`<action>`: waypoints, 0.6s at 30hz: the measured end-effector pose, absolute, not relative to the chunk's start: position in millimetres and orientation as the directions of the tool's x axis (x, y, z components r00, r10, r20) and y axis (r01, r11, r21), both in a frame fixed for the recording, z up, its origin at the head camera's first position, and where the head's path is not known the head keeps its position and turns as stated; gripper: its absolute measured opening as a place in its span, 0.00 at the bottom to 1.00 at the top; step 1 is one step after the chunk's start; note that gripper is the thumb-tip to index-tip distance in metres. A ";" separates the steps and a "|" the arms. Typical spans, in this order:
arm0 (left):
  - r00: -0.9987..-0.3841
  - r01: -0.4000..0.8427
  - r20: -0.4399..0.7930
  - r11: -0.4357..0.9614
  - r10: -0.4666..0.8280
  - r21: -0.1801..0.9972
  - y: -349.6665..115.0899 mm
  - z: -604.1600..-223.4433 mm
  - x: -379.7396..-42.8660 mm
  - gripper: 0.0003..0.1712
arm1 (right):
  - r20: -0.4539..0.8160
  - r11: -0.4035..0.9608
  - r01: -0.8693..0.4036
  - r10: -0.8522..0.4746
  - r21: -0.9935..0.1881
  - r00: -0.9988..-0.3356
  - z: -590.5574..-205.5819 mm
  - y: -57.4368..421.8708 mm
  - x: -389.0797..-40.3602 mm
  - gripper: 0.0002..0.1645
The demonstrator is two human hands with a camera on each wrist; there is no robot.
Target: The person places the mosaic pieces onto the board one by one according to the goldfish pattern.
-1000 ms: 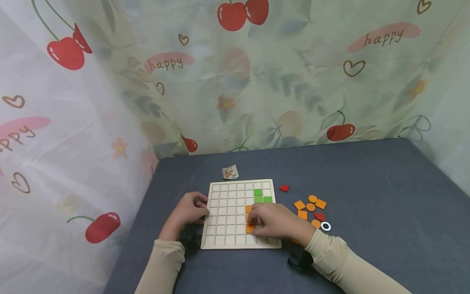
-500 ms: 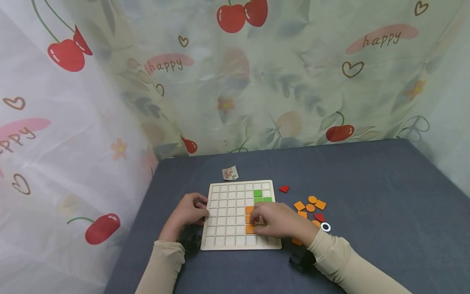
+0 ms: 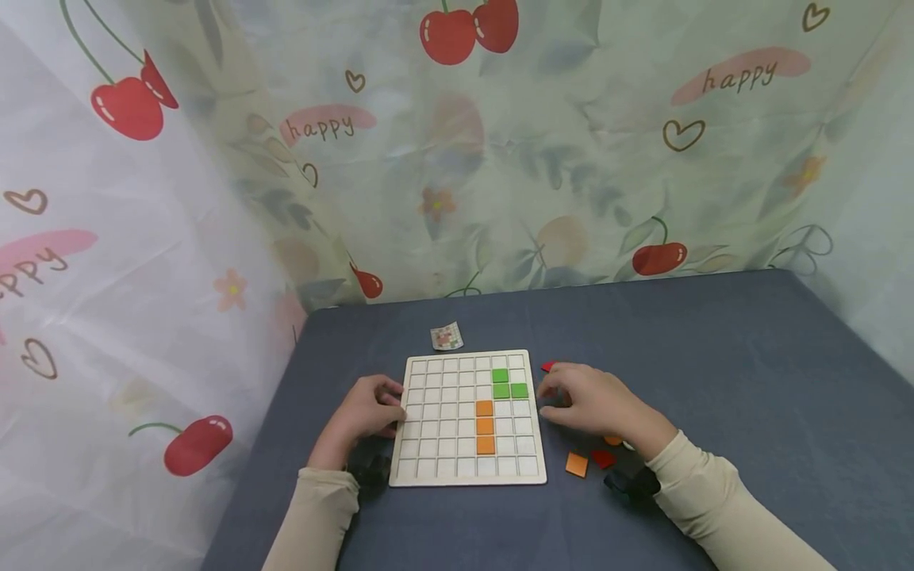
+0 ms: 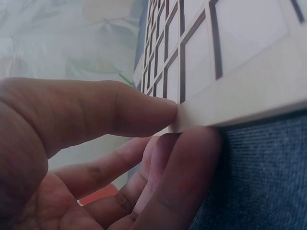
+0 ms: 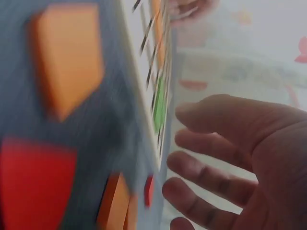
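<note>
A pale wooden grid board lies on the table, with several green and orange square tiles in its cells. Three green tiles make a corner at the upper right, and three orange tiles stand in a column below. At the board's left edge, my left hand pinches the rim between thumb and forefinger. My right hand hovers just off the right edge, its fingers loosely bent and holding nothing. It hides most of the loose pieces beneath it.
Loose pieces lie to the board's right, among them an orange square, a red piece and another red piece. A small patterned card lies behind the board. Printed curtains stand around the dark table.
My right hand has left the orange tiles on the board and moved right, over the loose pieces. The left hand stays at the board's edge.
</note>
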State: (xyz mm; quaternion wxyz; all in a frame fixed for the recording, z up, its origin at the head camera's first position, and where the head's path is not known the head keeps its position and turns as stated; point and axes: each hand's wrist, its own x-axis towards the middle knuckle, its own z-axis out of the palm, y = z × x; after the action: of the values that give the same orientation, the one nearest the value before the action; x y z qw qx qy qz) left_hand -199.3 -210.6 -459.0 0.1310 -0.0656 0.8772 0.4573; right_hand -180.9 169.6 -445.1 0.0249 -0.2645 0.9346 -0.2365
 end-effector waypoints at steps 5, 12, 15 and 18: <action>-0.958 -0.232 -0.287 0.569 0.009 0.789 -210.0 -458.9 -198.9 0.23 | 0.057 0.802 -0.405 -0.425 -0.438 -0.903 -445.7 194.3 -182.0 0.09; -0.958 -0.231 -0.286 0.568 0.008 0.790 -209.8 -457.8 -198.8 0.23 | 0.024 0.829 -0.344 -0.373 -0.441 -0.928 -449.3 215.6 -184.7 0.09; -0.956 -0.239 -0.292 0.570 0.002 0.786 -209.8 -458.4 -199.1 0.23 | 0.007 0.834 -0.329 -0.364 -0.443 -0.931 -452.4 218.6 -186.7 0.09; -0.956 -0.241 -0.293 0.573 -0.002 0.783 -209.5 -459.2 -199.6 0.23 | 0.001 0.832 -0.323 -0.361 -0.451 -0.932 -455.7 219.0 -188.6 0.10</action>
State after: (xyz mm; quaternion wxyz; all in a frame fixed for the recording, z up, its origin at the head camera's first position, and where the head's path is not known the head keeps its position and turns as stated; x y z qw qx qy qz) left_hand -199.6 -209.5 -459.2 0.1308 -0.0692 0.8771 0.4570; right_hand -188.6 219.0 -455.7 0.0423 -0.1789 0.9561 -0.2281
